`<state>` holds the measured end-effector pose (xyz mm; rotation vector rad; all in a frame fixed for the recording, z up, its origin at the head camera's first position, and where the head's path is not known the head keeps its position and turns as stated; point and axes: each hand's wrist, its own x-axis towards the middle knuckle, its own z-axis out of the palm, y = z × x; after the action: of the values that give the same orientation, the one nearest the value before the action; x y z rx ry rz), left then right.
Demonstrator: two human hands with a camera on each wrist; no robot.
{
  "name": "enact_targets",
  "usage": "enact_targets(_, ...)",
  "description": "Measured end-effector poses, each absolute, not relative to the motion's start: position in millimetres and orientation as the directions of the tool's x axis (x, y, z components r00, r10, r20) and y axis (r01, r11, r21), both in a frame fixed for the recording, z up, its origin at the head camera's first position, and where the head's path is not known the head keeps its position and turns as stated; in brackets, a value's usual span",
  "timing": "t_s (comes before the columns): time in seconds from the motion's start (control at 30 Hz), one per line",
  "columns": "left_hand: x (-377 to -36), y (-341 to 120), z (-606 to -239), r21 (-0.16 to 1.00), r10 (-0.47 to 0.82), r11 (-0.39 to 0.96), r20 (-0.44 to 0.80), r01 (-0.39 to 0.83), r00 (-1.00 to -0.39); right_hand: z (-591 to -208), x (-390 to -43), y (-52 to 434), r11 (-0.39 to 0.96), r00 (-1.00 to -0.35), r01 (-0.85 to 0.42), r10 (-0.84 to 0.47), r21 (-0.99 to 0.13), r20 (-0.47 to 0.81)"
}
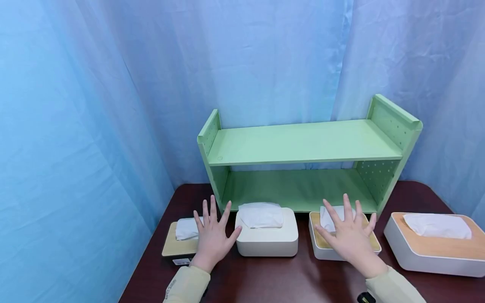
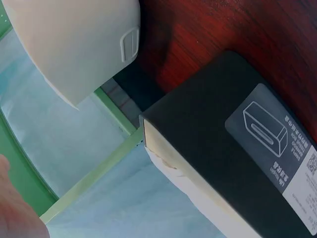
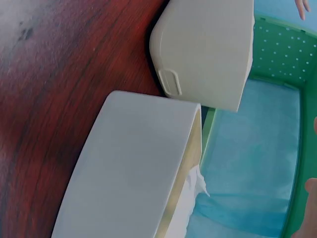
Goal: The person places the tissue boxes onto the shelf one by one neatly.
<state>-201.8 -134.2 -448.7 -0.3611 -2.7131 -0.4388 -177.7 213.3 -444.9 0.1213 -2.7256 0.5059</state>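
Dark wooden table (image 1: 265, 282) before blue curtains (image 1: 94, 105); green shelf (image 1: 303, 147) at twelve o'clock. Left hand (image 1: 212, 237), fingers spread, grasping nothing, above black tissue box (image 1: 181, 246). White tissue box (image 1: 267, 235) centre. Right hand (image 1: 350, 235), released, over small bamboo-lidded box (image 1: 322, 246); large box (image 1: 435, 244) at three o'clock. All hold tissues.

Four tissue boxes sit in a row on the dark table (image 1: 265, 277) before a green shelf (image 1: 303, 145). The left hand (image 1: 213, 240) hovers, fingers spread, over the black box (image 1: 179, 244) (wood-lidded); the right hand (image 1: 350, 235) over the small white box (image 1: 322, 248).
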Motion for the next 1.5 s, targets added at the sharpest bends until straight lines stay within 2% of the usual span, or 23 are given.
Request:
enact_targets(0.3, -198, -128, -466, 0.277, 0.210, 0.905, 0.371, 0.324, -0.904, -457, -176, 195, 0.908, -0.919, -0.206, -0.051, -0.364, 0.392)
enact_targets(0.63, -194, -116, -490, 0.361, 0.225, 0.868, 0.325, 0.341, -0.919, -478, -177, 165, 0.849, -0.920, -0.281, -0.106, -0.447, 0.378)
enact_targets(0.9, -199, -113, -501, 0.471, 0.219, 0.831, 0.214, 0.297, -0.952, -486, -183, 138, 0.770, -0.928, -0.322, -0.142, -0.550, 0.344)
enact_targets(1.23, -202, -108, -507, 0.607, 0.188, 0.757, 0.150, 0.241, -0.971, -500, -194, 125, 0.689, -0.983, -0.183, -0.139, -0.701, 0.120)
enact_targets(1.33, -203, -107, -509, 0.664, 0.187, 0.712, 0.135, 0.229, -0.973, -504, -196, 124, 0.669, -0.984, -0.174, -0.136, -0.722, 0.110)
enact_targets(1.5, -208, -109, -512, 0.723, 0.207, 0.654, 0.116, 0.225, -0.971, -507, -200, 119, 0.670, -0.977, -0.211, -0.126, -0.711, 0.171)
